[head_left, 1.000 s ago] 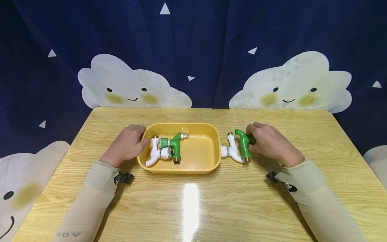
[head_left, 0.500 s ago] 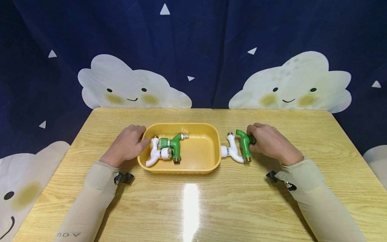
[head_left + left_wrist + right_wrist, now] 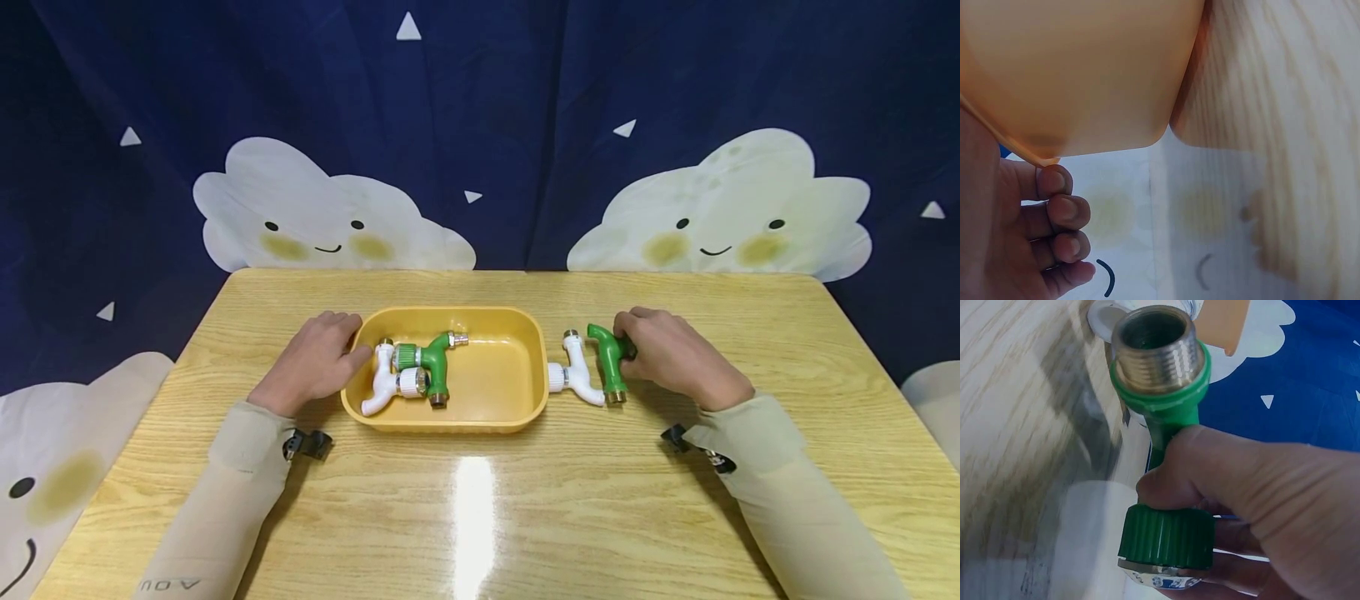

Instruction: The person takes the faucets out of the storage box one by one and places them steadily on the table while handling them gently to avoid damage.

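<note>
In the head view, my right hand [image 3: 667,354] grips a green tap [image 3: 611,371] on the right. The right wrist view shows the thumb laid over the neck of the green tap [image 3: 1175,419], just above its ribbed knob, and the threaded metal end faces the camera. A white tap [image 3: 577,371] lies just left of it, its ribbed knob against the yellow tray's right end. My left hand [image 3: 315,358] holds the left end of the yellow tray [image 3: 480,425], thumb over the rim and fingers outside. Inside the tray are another white tap [image 3: 382,379] and a green tap [image 3: 437,362].
The wooden table [image 3: 390,517] carries everything and ends at a dark blue curtain [image 3: 517,125] printed with white clouds. Inside the tray, both taps lie in the left half. A black wrist strap piece [image 3: 307,444] hangs by the left sleeve.
My right hand and the green tap have shifted slightly right, widening the gap to the white tap. My left hand, the tray and the taps inside stay as they were.
</note>
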The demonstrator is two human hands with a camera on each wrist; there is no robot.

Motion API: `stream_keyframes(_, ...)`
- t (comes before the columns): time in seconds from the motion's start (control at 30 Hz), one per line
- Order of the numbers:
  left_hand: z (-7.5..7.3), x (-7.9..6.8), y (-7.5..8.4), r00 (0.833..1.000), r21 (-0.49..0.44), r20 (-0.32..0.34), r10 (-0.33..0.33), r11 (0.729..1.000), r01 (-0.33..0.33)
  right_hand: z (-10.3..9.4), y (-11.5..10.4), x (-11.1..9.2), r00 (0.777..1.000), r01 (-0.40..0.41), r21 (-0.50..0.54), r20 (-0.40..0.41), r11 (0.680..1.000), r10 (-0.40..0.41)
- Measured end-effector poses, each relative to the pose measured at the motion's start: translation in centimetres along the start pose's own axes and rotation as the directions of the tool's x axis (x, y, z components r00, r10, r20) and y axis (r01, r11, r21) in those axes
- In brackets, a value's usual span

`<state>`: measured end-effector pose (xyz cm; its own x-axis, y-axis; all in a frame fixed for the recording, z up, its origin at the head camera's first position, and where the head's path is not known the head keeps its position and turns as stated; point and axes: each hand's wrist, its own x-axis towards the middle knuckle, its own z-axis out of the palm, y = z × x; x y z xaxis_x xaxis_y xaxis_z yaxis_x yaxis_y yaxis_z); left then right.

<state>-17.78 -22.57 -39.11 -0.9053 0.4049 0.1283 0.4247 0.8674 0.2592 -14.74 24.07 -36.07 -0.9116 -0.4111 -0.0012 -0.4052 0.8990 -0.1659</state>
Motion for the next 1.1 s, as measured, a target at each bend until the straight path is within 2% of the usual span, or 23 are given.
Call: stream_keyframes(1.1, -0.1, 0.0, 0.0, 1.0, -0.001, 0.004, -0.005, 1.0, 0.005, 1.1, 0.3, 0.4, 0.999, -0.014, -0.006, 0.032, 1.0, 0.015)
